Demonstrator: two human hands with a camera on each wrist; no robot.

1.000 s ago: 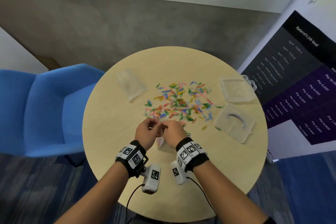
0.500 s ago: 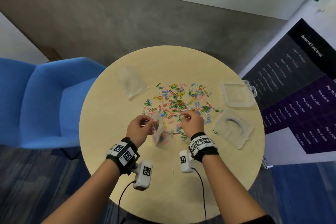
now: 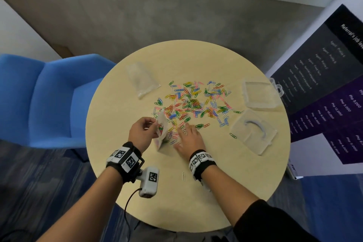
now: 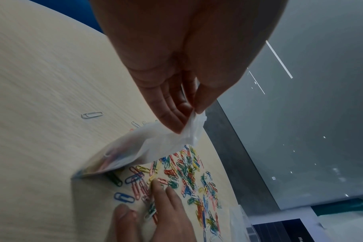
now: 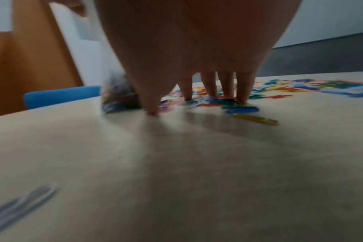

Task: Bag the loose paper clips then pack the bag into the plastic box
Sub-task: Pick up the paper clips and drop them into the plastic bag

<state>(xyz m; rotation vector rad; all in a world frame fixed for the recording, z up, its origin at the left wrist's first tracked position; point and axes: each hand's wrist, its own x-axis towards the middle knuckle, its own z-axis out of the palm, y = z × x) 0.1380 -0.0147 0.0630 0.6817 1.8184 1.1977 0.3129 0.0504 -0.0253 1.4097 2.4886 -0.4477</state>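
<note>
Several coloured paper clips (image 3: 196, 102) lie scattered over the middle of the round table (image 3: 117, 124). My left hand (image 3: 145, 130) pinches the top edge of a small clear bag (image 3: 163, 133) (image 4: 147, 147), which stands on the table with a few clips inside. My right hand (image 3: 188, 135) lies flat with straight fingers (image 5: 241, 91) pressing on clips (image 4: 143, 188) at the pile's near edge, just right of the bag. The clear plastic box (image 3: 259, 94) and its lid (image 3: 253, 131) sit at the right.
A second clear bag (image 3: 143, 80) lies at the table's back left. One pale clip (image 3: 183, 176) lies alone near the front edge. A blue chair (image 3: 45, 100) stands to the left and a dark poster (image 3: 324, 94) to the right.
My right hand let go of the bag, moved right to the pile and flattened onto the clips. My left hand keeps hold of the bag, now closer to the pile.
</note>
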